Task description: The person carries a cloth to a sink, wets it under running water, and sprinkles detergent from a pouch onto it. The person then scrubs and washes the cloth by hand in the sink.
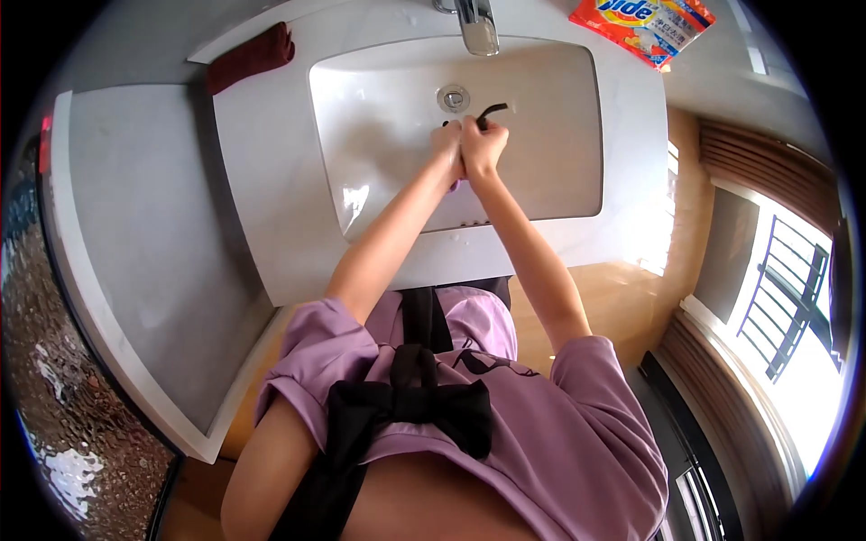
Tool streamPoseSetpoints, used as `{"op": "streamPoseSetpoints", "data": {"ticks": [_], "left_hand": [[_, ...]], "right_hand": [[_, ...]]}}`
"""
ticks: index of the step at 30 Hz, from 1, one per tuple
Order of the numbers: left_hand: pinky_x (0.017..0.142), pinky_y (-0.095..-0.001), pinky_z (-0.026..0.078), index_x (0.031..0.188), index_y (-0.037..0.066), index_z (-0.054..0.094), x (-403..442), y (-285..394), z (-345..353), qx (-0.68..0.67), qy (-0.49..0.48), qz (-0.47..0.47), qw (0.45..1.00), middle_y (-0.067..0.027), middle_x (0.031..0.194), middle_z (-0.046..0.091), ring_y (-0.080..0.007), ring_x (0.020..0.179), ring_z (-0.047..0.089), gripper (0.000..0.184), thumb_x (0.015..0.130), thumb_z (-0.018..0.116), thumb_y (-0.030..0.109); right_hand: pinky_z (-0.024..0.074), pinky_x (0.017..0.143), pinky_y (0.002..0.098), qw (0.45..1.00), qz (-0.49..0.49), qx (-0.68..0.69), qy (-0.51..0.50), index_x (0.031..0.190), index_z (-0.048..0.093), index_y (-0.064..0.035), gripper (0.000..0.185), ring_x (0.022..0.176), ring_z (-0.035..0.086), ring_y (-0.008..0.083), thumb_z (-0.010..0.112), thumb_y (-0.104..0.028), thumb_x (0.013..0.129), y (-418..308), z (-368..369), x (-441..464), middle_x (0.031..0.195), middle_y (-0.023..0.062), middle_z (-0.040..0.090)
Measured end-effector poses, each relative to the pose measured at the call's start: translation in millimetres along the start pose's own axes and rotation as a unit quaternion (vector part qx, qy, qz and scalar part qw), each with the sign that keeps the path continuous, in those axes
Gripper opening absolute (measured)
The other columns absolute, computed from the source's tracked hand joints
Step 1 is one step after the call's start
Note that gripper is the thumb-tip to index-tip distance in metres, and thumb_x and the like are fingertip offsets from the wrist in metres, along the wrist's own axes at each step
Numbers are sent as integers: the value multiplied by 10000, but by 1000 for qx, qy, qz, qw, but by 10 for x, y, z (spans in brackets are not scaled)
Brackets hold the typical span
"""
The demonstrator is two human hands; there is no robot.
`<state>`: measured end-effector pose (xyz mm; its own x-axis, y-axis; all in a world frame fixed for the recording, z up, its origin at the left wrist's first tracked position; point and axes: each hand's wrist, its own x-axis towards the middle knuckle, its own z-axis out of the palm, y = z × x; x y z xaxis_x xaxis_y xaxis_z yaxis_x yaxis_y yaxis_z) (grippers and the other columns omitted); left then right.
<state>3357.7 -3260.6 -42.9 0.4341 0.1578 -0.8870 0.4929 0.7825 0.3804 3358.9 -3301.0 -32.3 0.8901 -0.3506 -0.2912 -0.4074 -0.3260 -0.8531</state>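
Both hands are together over the white sink basin (pixel 550 135), just below the drain (pixel 453 98). My right hand (pixel 484 146) is closed on a thin, black, curved strip (pixel 494 109), whose bent end sticks out past the fingers toward the upper right. Pressed against it, my left hand (pixel 447 146) is closed too; a small dark bit shows at its fingertips, but what it holds is mostly hidden. A scrap of purple (pixel 455 187) peeks out under the wrists.
A chrome faucet (pixel 477 29) stands above the basin. On the counter (pixel 262 171) lie a folded dark red cloth (pixel 253 59) at the left and an orange Tide bag (pixel 642 29) at the right. A window (pixel 785 298) is at the far right.
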Motion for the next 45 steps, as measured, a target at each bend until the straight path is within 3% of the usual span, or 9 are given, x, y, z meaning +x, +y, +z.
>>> {"op": "streamPoseSetpoints", "data": {"ticks": [1, 6, 8, 9, 12, 18, 22, 28, 45], "left_hand": [[334, -310, 346, 660, 45, 482, 318, -107, -238, 58, -214, -5, 975, -61, 540, 466, -171, 373, 417, 192, 801, 478, 176], [405, -325, 375, 678, 50, 490, -193, 55, -133, 157, -135, -49, 977, -59, 551, 478, -171, 482, 473, 196, 811, 458, 190], [410, -297, 380, 678, 64, 475, 72, -63, -216, 29, -209, 28, 977, -60, 589, 498, -159, 482, 467, 201, 818, 448, 205], [426, -316, 407, 697, 67, 497, 597, -222, -498, -30, -558, -137, 818, -67, 637, 520, -166, 511, 492, 192, 815, 462, 215], [419, -251, 389, 711, 96, 455, -368, 209, -188, 97, -136, -60, 984, 7, 589, 476, -101, 490, 481, 218, 847, 424, 264], [445, -257, 396, 691, 65, 516, -393, 197, -204, 190, -188, -20, 963, -6, 626, 511, -120, 499, 491, 237, 804, 560, 269], [654, -253, 451, 817, 45, 582, -295, 476, -461, 211, -152, 115, 959, -36, 781, 577, -105, 723, 540, 189, 790, 593, 231], [695, -251, 460, 856, -3, 597, -282, 603, -583, 148, -195, 187, 951, -80, 849, 608, -124, 767, 565, 133, 807, 553, 113], [655, -273, 443, 876, 40, 583, -316, 344, -841, 118, -156, 50, 979, -36, 849, 586, -105, 756, 550, 292, 773, 641, 307]], "right_hand": [[420, 523, 370, 998, -29, -48, -18, 545, 538, 46, 250, 446, 512, 259, 570, -169, 667, -213, -79, -196, 475, 168, 512], [432, 556, 355, 999, 21, -18, 32, 568, 558, 36, 230, 450, 500, 293, 599, -181, 635, -80, -79, 176, 481, 188, 498], [333, 418, 290, 996, -72, 38, 22, 545, 497, 58, 295, 429, 358, 90, 596, -182, 686, -44, 14, -129, 411, 63, 415], [355, 453, 300, 993, -113, 1, 17, 555, 507, 44, 268, 446, 383, 98, 592, -175, 684, -288, -14, -434, 425, 108, 419], [459, 641, 381, 995, -58, -71, 33, 668, 629, -10, 178, 608, 583, 339, 577, -176, 634, -127, 76, -22, 562, 192, 554], [407, 504, 288, 970, 161, 158, -89, 657, 521, -15, 265, 536, 493, 121, 558, -242, 789, 229, -311, 617, 587, 65, 548], [468, 702, 267, 901, 231, 92, -355, 938, 565, 8, 498, 785, 571, 153, 517, -472, 816, -58, -915, 575, 863, 74, 595], [453, 763, 266, 845, 112, -43, -521, 1003, 541, 58, 494, 837, 564, 156, 705, -306, 714, -126, -1053, 263, 904, 87, 594], [413, 746, 292, 883, 171, 389, -199, 839, 564, -61, 140, 819, 521, 142, 516, -181, 784, -78, -529, 427, 825, 29, 560]]}}
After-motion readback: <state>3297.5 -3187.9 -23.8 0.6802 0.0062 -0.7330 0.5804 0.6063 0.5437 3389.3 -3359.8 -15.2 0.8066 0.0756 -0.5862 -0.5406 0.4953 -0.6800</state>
